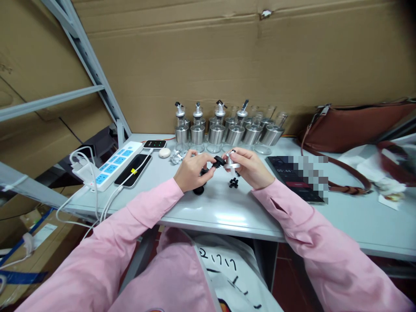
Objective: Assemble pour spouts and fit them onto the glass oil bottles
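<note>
In front of me, my left hand (196, 170) pinches a black ribbed stopper (219, 162) between thumb and fingers. Close beside it, my right hand (248, 165) grips a silver pourer spout (232, 161) with a pale stem pointing down. The stopper and the spout are very near each other; I cannot tell whether they touch. Under the right hand lie small black parts (233, 183). More black stoppers (199, 190) rest below my left hand, partly covered by it. Silver pourer pieces (177, 157) lie left of that hand.
Several glass-and-steel bottles (216, 134) line the back, some topped with pourers. A power strip (113, 167), a charging phone (134, 171) and a round white case (164, 153) are at left. A tablet-like device (292, 177) and a brown bag (354, 125) are at right.
</note>
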`<action>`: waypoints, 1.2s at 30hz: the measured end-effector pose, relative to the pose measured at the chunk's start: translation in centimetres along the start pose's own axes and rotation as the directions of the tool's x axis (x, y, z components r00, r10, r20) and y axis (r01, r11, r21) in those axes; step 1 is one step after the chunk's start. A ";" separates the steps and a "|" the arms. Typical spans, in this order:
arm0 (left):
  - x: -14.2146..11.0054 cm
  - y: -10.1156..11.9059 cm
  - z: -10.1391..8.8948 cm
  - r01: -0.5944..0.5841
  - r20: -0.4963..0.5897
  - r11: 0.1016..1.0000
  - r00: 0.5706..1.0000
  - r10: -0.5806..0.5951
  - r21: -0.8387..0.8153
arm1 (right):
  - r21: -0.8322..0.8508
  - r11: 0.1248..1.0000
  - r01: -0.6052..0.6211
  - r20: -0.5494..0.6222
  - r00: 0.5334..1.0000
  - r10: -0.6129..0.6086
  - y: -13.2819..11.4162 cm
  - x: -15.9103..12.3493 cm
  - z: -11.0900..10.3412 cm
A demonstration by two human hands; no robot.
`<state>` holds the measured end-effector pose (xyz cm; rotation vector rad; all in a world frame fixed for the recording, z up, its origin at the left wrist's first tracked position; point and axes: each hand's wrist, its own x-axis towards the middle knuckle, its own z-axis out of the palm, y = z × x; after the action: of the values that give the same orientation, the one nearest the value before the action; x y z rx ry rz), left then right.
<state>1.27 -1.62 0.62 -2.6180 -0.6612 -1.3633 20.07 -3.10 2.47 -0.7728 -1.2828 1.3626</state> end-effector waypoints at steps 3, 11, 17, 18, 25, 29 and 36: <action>0.0 0.0 0.0 0.006 0.004 1.000 1.000 -0.006 0.001 | 0.005 1.000 -0.016 0.005 1.000 0.016 -0.2 0.0 0.2; -0.1 0.0 0.1 -0.030 -0.020 0.999 0.999 0.030 -0.018 | 0.104 0.994 -0.028 -0.017 0.999 0.030 -0.3 0.0 0.0; 0.0 0.2 0.1 -0.109 -0.056 0.991 0.993 0.105 -0.078 | 0.121 0.993 0.016 -0.108 0.994 -0.003 -0.3 0.1 -0.1; 0.0 0.2 0.1 -0.118 -0.061 0.990 0.992 0.113 -0.083 | 0.119 0.992 0.036 -0.128 0.992 -0.020 -0.3 0.1 -0.1; 0.1 0.2 0.0 -0.121 -0.079 0.990 0.990 0.115 -0.072 | 0.102 0.991 0.091 -0.149 0.986 -0.075 -0.1 0.2 0.1; 0.0 0.2 0.0 -0.128 -0.064 0.990 0.990 0.125 -0.058 | 0.093 0.992 0.084 -0.136 0.988 -0.071 0.2 0.2 0.1; 0.0 0.2 0.0 -0.111 -0.036 0.992 0.993 0.109 -0.060 | 0.056 0.996 0.076 -0.110 0.991 -0.070 0.1 0.2 0.1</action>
<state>1.38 -1.82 0.67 -2.6294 -0.4695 -1.4131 19.89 -2.95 2.40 -0.7411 -1.1697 1.2776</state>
